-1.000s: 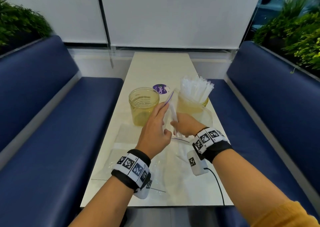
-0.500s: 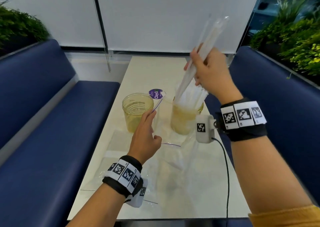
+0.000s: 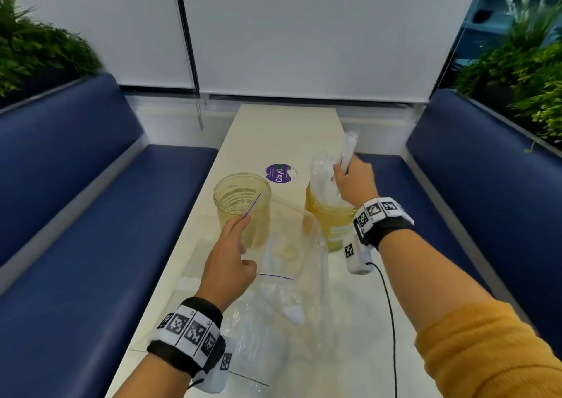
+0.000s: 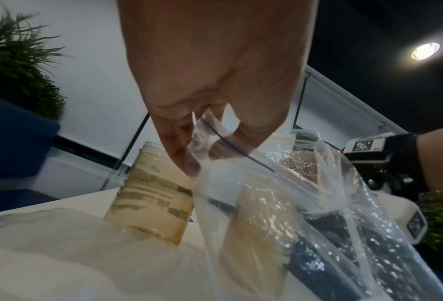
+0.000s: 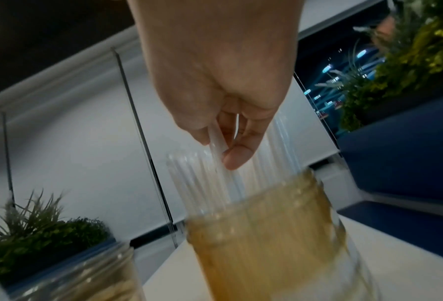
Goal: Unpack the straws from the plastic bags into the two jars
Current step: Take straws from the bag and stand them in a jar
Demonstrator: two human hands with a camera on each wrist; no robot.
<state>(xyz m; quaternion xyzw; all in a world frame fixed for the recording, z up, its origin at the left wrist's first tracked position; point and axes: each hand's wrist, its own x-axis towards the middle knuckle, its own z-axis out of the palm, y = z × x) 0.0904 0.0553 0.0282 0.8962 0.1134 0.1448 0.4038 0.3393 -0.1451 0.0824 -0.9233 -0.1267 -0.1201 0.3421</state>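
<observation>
Two amber plastic jars stand on the narrow white table [image 3: 282,130]. The left jar [image 3: 241,203] [image 4: 150,195] [image 5: 86,275] has no straws in it. The right jar [image 3: 330,215] [image 5: 264,240] holds a bunch of clear white straws [image 3: 324,178] [image 5: 189,179]. My right hand [image 3: 354,181] [image 5: 222,126] grips a few straws [image 3: 349,146] [image 5: 219,148] over the right jar, their lower ends inside it. My left hand [image 3: 231,260] [image 4: 209,126] pinches the open top edge of a clear zip bag [image 3: 289,245] [image 4: 279,203] in front of the jars.
More clear plastic bags [image 3: 258,337] lie flat on the near end of the table. A purple round sticker [image 3: 279,172] sits behind the jars. Blue benches [image 3: 91,230] flank the table on both sides, with plants behind them. A black cable [image 3: 392,321] hangs from my right wrist.
My right hand pulled a bundle of straws out of the bag, raised it high, then brought it down into the right jar. The left hand kept hold of the bag's top edge.
</observation>
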